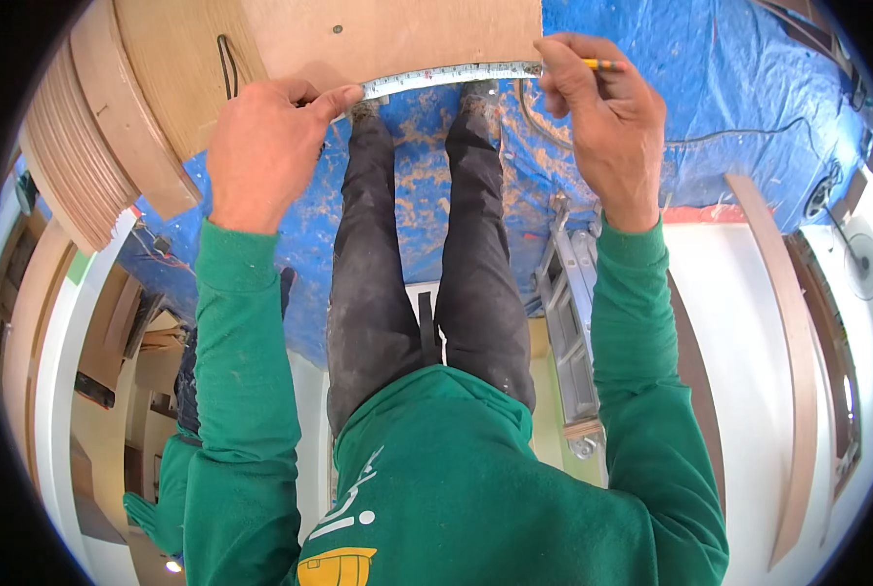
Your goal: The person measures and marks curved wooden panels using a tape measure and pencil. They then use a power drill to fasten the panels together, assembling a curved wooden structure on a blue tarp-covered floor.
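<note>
A tape measure's pale blade (446, 74) is stretched between my hands, along the near edge of a light plywood sheet (407, 34). My left hand (260, 151) is closed on the blade's left part, thumb and fingers pinching it; the case cannot be made out. At the sheet's right corner, my right hand (612, 122) is closed, with fingertips on the blade's other end. A yellow pencil (604, 64) is tucked in the fingers of this same hand, its tip pointing right.
Blue tarp (729, 59) strewn with sawdust covers the floor beneath my legs. Wooden boards (70, 146) lie at the far left. A dark cable (720, 140) crosses the tarp. An aluminium ladder (571, 313) is right of my legs; a long wood strip (788, 361) is farther right.
</note>
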The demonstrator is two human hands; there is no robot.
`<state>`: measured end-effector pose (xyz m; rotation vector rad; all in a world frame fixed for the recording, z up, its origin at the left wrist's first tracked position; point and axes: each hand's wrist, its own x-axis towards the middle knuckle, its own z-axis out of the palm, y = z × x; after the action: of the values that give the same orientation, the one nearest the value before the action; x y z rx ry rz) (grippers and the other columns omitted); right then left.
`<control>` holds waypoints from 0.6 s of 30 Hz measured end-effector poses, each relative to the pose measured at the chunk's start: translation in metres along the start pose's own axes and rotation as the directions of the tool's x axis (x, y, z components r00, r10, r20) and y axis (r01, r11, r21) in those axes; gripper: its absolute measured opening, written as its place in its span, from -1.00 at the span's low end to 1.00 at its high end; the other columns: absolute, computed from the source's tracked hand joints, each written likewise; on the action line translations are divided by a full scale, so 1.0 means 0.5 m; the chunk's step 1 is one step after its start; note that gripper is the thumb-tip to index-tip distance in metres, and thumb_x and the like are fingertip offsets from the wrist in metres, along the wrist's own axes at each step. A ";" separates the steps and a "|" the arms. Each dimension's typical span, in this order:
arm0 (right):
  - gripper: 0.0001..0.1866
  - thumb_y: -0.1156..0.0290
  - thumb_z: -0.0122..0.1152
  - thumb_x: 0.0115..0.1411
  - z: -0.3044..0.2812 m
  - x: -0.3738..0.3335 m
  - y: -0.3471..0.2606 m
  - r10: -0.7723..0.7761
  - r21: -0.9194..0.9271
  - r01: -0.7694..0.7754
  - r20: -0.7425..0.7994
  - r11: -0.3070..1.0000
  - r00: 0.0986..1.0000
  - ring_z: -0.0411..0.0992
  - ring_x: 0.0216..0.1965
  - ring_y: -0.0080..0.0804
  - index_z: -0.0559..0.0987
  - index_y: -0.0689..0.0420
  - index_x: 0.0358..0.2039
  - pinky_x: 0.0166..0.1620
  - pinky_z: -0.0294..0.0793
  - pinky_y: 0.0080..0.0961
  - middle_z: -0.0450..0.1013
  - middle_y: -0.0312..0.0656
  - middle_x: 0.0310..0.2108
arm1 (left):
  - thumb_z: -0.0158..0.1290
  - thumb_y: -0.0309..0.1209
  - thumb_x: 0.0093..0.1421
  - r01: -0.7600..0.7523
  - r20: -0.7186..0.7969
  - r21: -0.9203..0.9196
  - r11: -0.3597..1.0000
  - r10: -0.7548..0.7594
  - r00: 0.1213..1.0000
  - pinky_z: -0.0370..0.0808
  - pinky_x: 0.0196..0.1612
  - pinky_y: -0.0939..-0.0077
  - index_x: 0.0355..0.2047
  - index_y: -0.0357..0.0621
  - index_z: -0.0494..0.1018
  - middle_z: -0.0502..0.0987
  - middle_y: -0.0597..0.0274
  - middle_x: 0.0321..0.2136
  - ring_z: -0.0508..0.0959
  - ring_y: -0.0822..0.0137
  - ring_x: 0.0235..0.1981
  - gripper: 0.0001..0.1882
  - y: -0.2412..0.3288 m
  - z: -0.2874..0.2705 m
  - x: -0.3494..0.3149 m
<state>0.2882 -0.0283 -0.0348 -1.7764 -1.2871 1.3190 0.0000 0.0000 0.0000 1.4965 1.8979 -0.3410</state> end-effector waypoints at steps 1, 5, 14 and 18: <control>-0.74 0.24 0.40 0.47 0.006 0.007 0.006 -0.038 0.081 0.038 0.002 0.996 0.999 0.54 -0.43 -0.62 0.76 0.14 0.01 -0.32 0.56 -0.62 0.65 -0.29 -0.43 | 0.27 0.22 0.31 -0.010 0.004 -0.009 1.000 0.010 1.000 0.34 -0.48 0.23 -0.44 -0.24 0.73 0.40 0.21 -0.78 0.40 0.28 -0.68 -0.34 -0.001 0.002 0.004; -0.76 0.28 0.42 0.45 -0.014 0.013 0.028 -0.055 0.108 0.044 0.100 0.993 0.993 0.59 -0.42 -0.61 0.74 0.18 -0.04 -0.35 0.58 -0.61 0.67 -0.30 -0.44 | 0.28 0.18 0.31 -0.068 0.001 -0.039 0.997 0.068 0.998 0.33 -0.48 0.23 -0.43 -0.26 0.72 0.38 0.20 -0.79 0.39 0.28 -0.68 -0.36 0.003 0.024 0.006; -0.79 0.34 0.43 0.41 -0.005 0.029 0.041 -0.255 -0.044 0.265 0.155 0.963 0.954 0.61 -0.43 -0.57 0.73 0.16 -0.04 -0.35 0.59 -0.56 0.73 -0.20 -0.37 | 0.27 0.20 0.32 -0.072 -0.009 -0.043 0.996 0.072 0.997 0.34 -0.48 0.20 -0.39 -0.27 0.74 0.40 0.18 -0.78 0.40 0.25 -0.68 -0.35 -0.004 0.021 0.006; -0.79 0.36 0.44 0.38 -0.010 0.044 0.037 -0.324 -0.170 0.364 0.222 0.916 0.920 0.55 -0.42 -0.45 0.71 0.17 -0.05 -0.37 0.56 -0.46 0.70 -0.17 -0.33 | 0.27 0.21 0.32 -0.088 -0.026 -0.039 0.995 0.087 0.996 0.34 -0.48 0.20 -0.38 -0.26 0.74 0.41 0.17 -0.77 0.40 0.24 -0.68 -0.35 -0.011 0.025 0.005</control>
<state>0.3003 -0.0145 -0.0572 -1.4848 -1.8107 1.2053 -0.0009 -0.0070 -0.0120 1.5581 1.8404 -0.2435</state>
